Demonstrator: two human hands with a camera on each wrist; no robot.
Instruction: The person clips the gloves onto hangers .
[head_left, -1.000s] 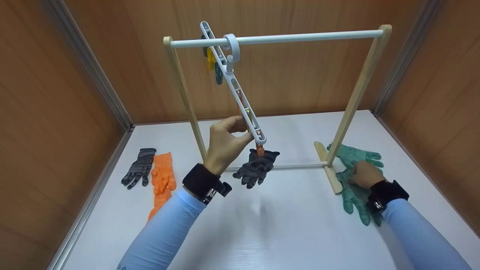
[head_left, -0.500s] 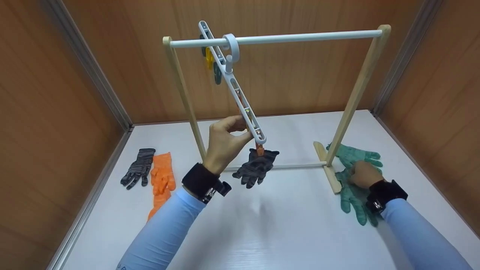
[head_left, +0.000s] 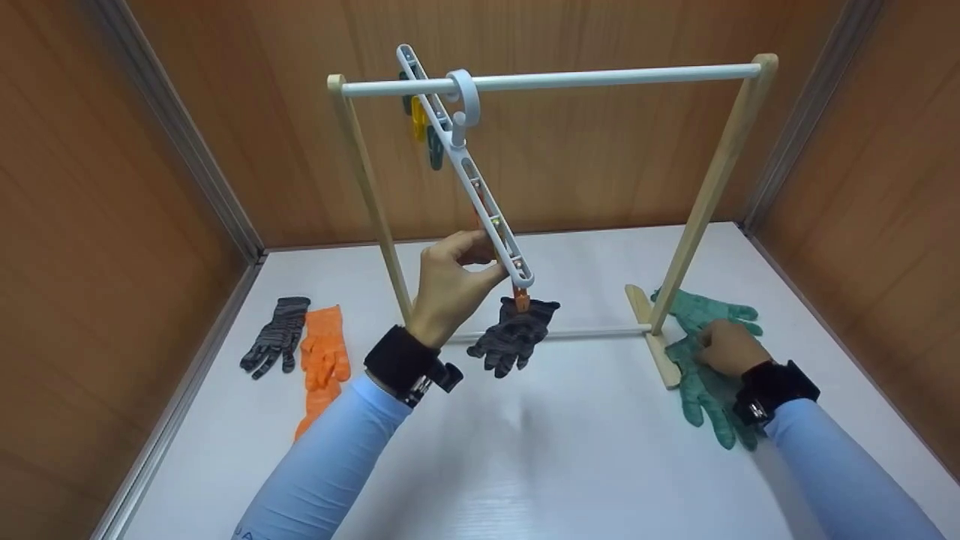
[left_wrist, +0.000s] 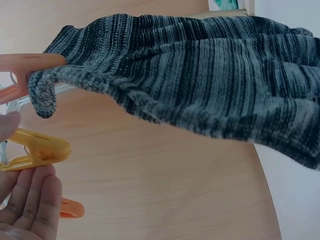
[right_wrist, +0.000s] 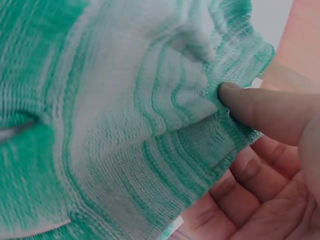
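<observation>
A dark striped glove [head_left: 513, 336] hangs from an orange peg [head_left: 519, 300] at the low end of the white clip hanger [head_left: 480, 193], which tilts because the left hand [head_left: 448, 289] pinches it there, fingers curled, to steady it. The right hand [head_left: 726, 348] pinches a green glove's [head_left: 701, 375] cuff (thumb pressed on the knit) beside the rack's foot [head_left: 651, 337]. No writing can be read.
</observation>
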